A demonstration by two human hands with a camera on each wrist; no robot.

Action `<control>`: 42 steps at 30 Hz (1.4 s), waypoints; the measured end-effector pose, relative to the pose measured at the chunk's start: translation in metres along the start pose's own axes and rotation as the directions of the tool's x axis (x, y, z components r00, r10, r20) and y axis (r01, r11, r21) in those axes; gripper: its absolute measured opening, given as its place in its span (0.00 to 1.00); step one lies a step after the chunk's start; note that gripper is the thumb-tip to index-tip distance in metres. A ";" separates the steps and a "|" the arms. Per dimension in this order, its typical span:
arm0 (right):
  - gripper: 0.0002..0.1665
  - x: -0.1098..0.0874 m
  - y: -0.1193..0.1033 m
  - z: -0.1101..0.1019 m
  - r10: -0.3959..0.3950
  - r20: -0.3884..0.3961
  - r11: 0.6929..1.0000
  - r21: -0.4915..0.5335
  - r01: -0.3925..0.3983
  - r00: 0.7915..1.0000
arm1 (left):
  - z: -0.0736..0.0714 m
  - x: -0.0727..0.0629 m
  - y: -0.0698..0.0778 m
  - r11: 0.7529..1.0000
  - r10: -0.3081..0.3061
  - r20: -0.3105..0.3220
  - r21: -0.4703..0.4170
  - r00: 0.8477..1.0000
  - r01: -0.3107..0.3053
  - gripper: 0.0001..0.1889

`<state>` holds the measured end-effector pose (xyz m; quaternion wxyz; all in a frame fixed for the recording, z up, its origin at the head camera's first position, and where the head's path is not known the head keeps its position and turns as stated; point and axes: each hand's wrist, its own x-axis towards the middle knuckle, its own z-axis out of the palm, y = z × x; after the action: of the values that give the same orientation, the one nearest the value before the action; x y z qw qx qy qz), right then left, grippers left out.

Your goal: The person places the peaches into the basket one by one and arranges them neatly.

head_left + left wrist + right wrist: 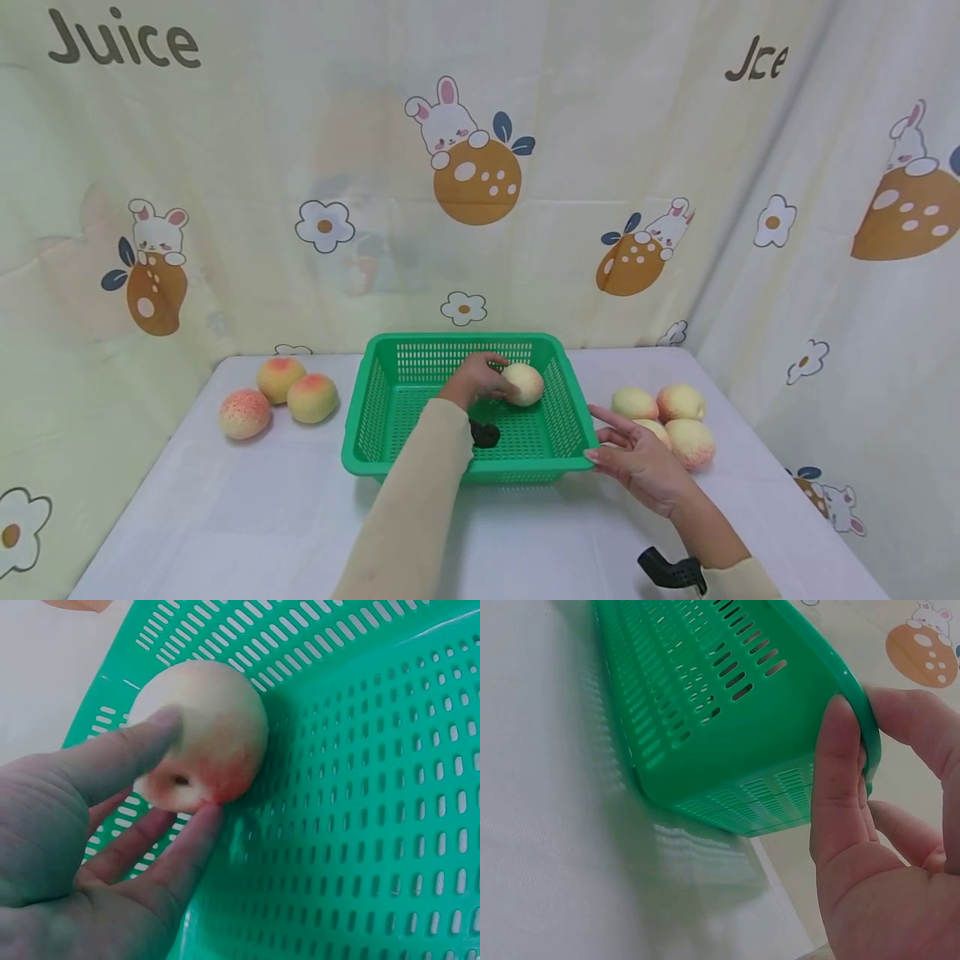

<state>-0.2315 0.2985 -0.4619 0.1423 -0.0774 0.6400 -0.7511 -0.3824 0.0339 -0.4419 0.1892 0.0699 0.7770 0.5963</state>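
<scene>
Cream fabric sleeve (412,500) nearest; left hand (480,381) pinches round pale-yellow, pink-blushed peach (527,384) inside green perforated plastic basket (517,468), right side. Right hand (641,467) pinches basket's near-right rim; best hold that steady, grip peach lightly.

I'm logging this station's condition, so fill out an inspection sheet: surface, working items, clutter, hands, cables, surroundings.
Surface: white table
Working items: green basket; one peach inside its walls; three peaches to its left; four peaches to its right, one partly hidden
Clutter: nothing seen
Left hand: holds the peach inside the basket
Right hand: pinches the basket's rim near its front right corner
Cables: nothing seen
Surroundings: curtain printed with rabbits and flowers
</scene>
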 end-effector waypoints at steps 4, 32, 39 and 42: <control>0.49 0.000 0.000 0.000 -0.004 0.003 1.000 0.002 0.004 1.000 | 0.001 -0.001 0.001 1.000 -0.001 -0.009 -0.009 1.000 0.001 0.30; 0.47 0.001 0.001 0.000 -0.027 0.001 0.999 0.018 0.027 1.000 | -0.039 -0.021 0.015 0.997 0.064 0.062 -0.057 0.996 -0.061 0.32; 0.40 0.000 0.002 -0.001 -0.060 0.039 0.997 0.051 0.058 0.997 | -0.050 -0.034 0.016 0.990 0.080 0.064 -0.122 0.995 -0.072 0.33; 0.40 0.000 0.003 0.000 -0.054 0.037 0.997 0.053 0.052 0.998 | -0.054 -0.040 0.015 0.986 0.097 0.047 -0.141 0.994 -0.089 0.32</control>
<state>-0.2316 0.2981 -0.4648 0.1365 -0.1048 0.6153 -0.7692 -0.3676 -0.0238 -0.4079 0.1864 0.1088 0.7242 0.6549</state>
